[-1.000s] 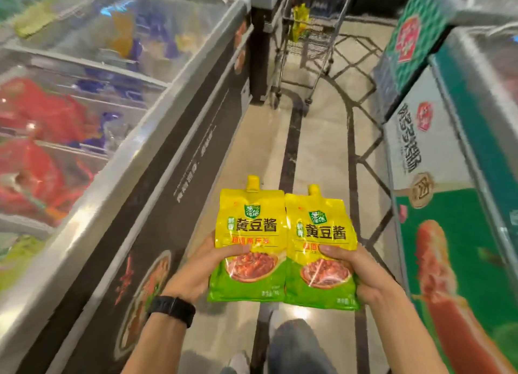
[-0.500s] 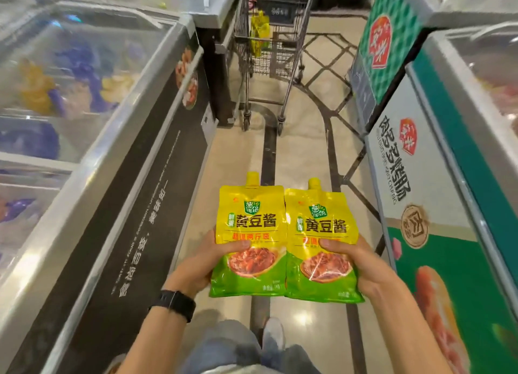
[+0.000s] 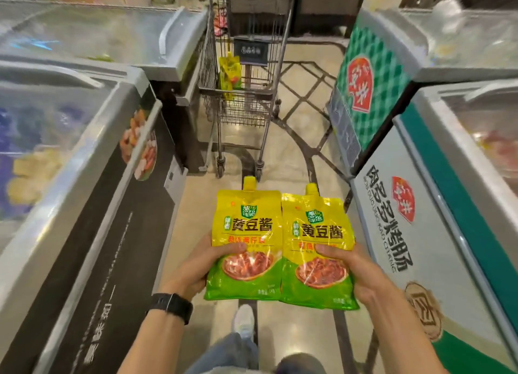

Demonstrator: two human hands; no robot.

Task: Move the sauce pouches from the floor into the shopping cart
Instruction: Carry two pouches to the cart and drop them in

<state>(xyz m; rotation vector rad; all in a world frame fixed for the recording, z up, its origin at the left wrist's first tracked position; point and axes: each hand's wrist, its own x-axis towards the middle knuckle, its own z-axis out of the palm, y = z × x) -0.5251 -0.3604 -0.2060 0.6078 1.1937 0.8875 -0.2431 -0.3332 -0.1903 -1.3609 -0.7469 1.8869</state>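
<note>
I hold two yellow-and-green sauce pouches side by side in front of me, spouts up. My left hand point(image 3: 196, 267) grips the left pouch point(image 3: 246, 230) by its lower left edge, thumb on the front. My right hand point(image 3: 361, 272) grips the right pouch point(image 3: 316, 233) by its lower right edge. The wire shopping cart point(image 3: 241, 104) stands ahead in the aisle, a short way beyond the pouches. Inside it, more yellow pouches point(image 3: 229, 73) lean against its left side.
Chest freezers with glass lids line both sides: a black-fronted one on the left point(image 3: 92, 194) and a white-and-green one on the right point(image 3: 426, 233). A narrow strip of beige tiled floor point(image 3: 288, 155) runs between them to the cart. My shoe point(image 3: 244, 320) shows below the pouches.
I have walked forward along the aisle, so the cart is much nearer and larger in view. Both hands keep the same hold on the two pouches.
</note>
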